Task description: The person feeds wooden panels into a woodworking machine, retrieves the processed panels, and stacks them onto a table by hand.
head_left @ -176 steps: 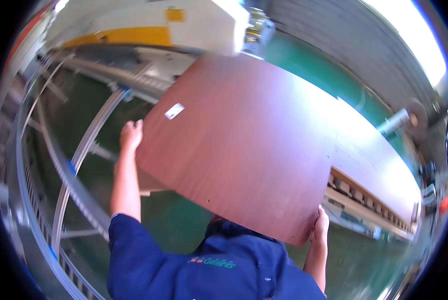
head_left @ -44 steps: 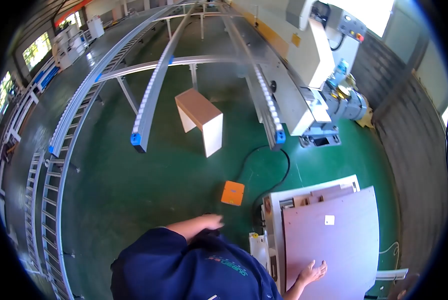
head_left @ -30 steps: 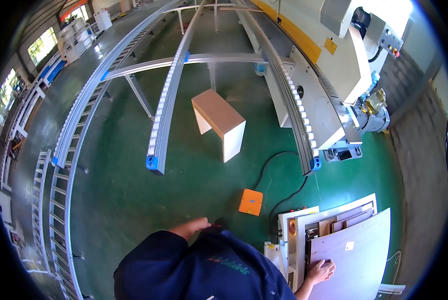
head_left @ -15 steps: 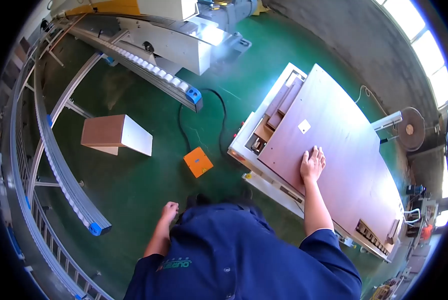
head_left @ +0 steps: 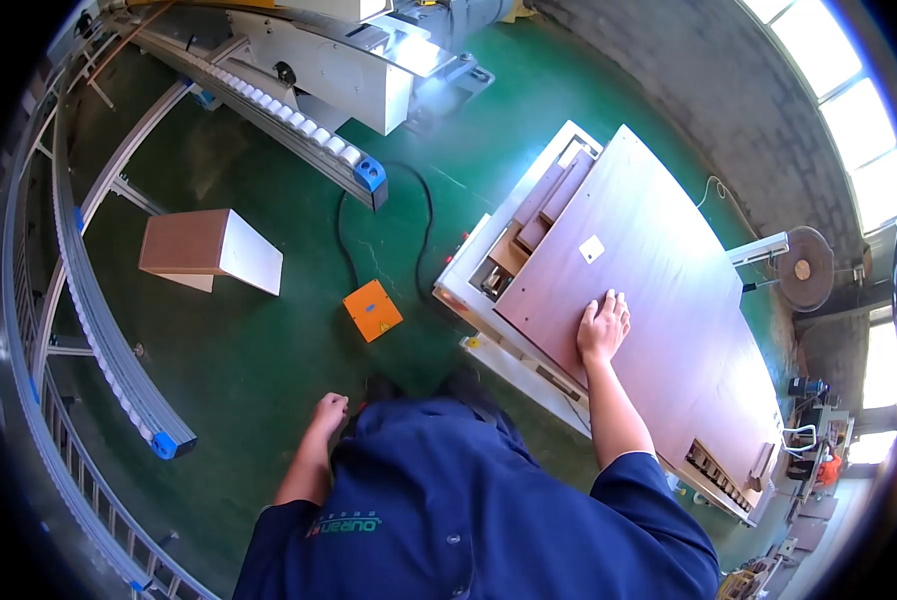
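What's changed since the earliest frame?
The glossy brown wood-look panel, then held up at its edges by both hands, now lies on the white-framed machine, to the person's right. Left hand let go; right hand rests flat on top. Orange square box: unmoved since coming into view.

Orange box (head_left: 373,311): on green floor (head_left: 259,385), small yellow mark on top
Black cable (head_left: 430,225): curves over green floor near orange box
Bench (head_left: 186,243): brown top, pale side, between roller rails (head_left: 289,125)
Roller rails: white rollers, blue end caps
Fan (head_left: 803,270): round, near gray wall (head_left: 669,80)
Windows (head_left: 819,60): bright, in gray wall
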Available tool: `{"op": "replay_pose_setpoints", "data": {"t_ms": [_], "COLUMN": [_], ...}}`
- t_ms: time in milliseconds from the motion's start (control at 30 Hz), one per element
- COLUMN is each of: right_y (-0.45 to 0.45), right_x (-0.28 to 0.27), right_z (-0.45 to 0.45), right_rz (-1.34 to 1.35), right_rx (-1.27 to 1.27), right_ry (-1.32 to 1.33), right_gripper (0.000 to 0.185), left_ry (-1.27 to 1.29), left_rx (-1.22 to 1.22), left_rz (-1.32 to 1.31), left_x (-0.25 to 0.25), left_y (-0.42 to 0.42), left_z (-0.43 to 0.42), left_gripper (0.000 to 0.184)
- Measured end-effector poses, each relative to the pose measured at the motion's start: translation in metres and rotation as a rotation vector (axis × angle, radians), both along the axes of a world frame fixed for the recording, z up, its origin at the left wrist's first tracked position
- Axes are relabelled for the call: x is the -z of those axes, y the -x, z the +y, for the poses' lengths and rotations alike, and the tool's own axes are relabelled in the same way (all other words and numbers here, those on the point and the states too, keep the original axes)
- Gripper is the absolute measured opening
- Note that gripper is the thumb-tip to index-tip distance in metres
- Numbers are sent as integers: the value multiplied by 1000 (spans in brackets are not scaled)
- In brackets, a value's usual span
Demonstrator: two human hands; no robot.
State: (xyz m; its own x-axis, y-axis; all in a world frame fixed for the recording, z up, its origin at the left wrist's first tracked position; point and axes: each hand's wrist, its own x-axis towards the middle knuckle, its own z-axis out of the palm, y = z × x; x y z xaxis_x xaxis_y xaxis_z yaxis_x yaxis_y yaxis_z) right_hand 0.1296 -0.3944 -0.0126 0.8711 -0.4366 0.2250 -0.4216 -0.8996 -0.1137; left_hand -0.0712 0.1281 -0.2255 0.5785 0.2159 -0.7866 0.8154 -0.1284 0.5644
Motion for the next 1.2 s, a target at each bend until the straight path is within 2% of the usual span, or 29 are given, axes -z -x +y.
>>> {"op": "replay_pose_setpoints", "data": {"t_ms": [300, 333, 367, 400, 433, 500, 567, 600, 700, 733, 833, 933, 1100, 1167, 1200], "right_y": [-5, -6, -5, -5, -3, -1, 3, 2, 2, 4, 4, 7, 6, 7, 7], "right_x": [1, -5, -12, 6, -3, 1, -1, -2, -3, -4, -2, 2, -4, -1, 1], "right_z": [-7, -6, -7, -14, -10, -12, -13, -9, -10, -9, -9, -8, -9, -11, -10], "right_rz": [-34, -34, -43, -115, -104, -114, -103, -99, -71, -76, -82, -103, -149, -154, -159], "right_rx": [-37, -54, -56, -65, -34, -16, 5, 1, 20, 14, 19, 26, 21, 21, 18], "right_ry": [58, 49, -38, 43, 21, 20, 17, 11, -36, -44, -34, -43, -56, -54, -53], "right_gripper": [52, 52, 52, 51, 51, 53, 55, 56, 54, 54, 54, 54, 54, 53, 53], "left_ry": [-33, 32, 79, 111, 104, -121, -107, -141, -231, -396, -52, -87, -85, -59, -88], "left_rx": [59, 52, 52, 103, 254, 377, 390, 480, 542, 583, 453, 413, 486, 433, 446], "left_rz": [-8, -5, 18, -40, -51, -108, -72, -46, -8, -127, -206, -101, -86, -66, -52], "left_x": [16, 20, 36, 48, 52, 126, 140, 139, 123, 111, 29, -28, -30, -18, 15], "left_y": [7, 10, 13, 18, 17, 39, 34, 26, -11, -14, -49, -68, -54, -49, -44], "left_z": [16, 20, 26, 32, 41, 64, 68, 69, 54, 44, 26, -4, 6, 8, 20], "left_gripper": [22, 19, 17, 16, 21, 27, 33, 34, 35, 32, 27, 23, 22, 24, 25]}}
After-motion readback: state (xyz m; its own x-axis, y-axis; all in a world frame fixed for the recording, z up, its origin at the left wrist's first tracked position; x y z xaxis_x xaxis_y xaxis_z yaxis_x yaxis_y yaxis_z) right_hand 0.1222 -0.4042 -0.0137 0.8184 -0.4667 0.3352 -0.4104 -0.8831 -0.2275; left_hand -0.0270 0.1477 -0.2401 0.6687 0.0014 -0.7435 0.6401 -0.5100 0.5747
